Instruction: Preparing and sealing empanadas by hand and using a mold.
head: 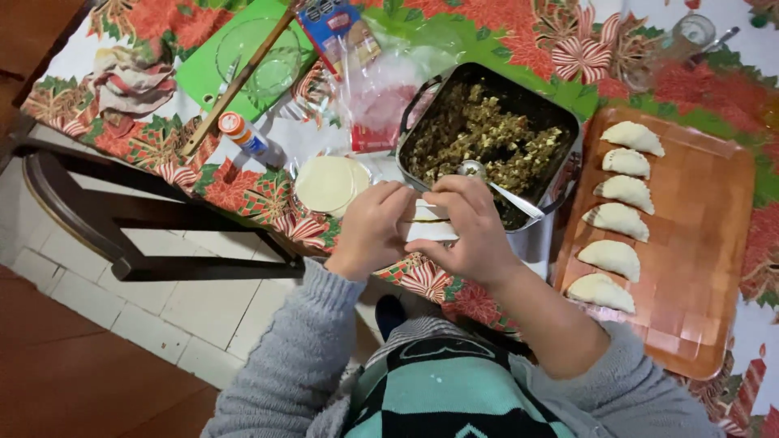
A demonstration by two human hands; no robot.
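My fingers (406,212) of both hands pinch a filled dough round (428,221) shut at the desk's near edge. Six dumplings (614,258) line the board (706,243) at three o'clock; filling (487,134) and wrappers (331,183) remain.

matt wooden board (698,243), glossy metal pot (422,113) — smooth dough disc (428,221)

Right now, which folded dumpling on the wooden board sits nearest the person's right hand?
The bottom one in the row, at the board's near-left corner, closest to the right hand; the other five line up farther away.
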